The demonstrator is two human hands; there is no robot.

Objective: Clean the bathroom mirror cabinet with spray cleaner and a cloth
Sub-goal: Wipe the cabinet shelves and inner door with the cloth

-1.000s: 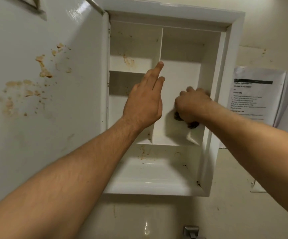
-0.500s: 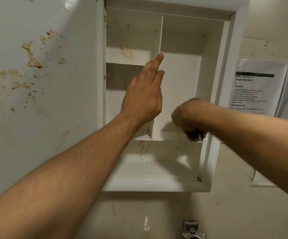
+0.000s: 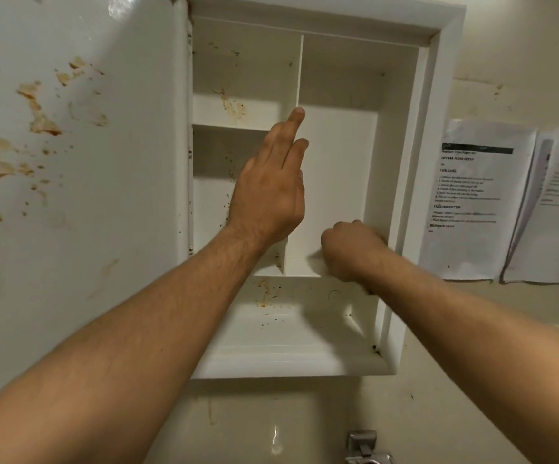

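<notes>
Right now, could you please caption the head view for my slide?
Left hand open at the divider, right hand fisted inside the stained cabinet.

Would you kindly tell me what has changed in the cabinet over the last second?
The right hand, fisted on the dark cloth, slid down the tall right compartment to its floor by the right wall; the cloth is now nearly hidden beneath it. The left hand stayed flat against the divider, fingers straight. The cabinet door stayed open, stains unchanged.
</notes>
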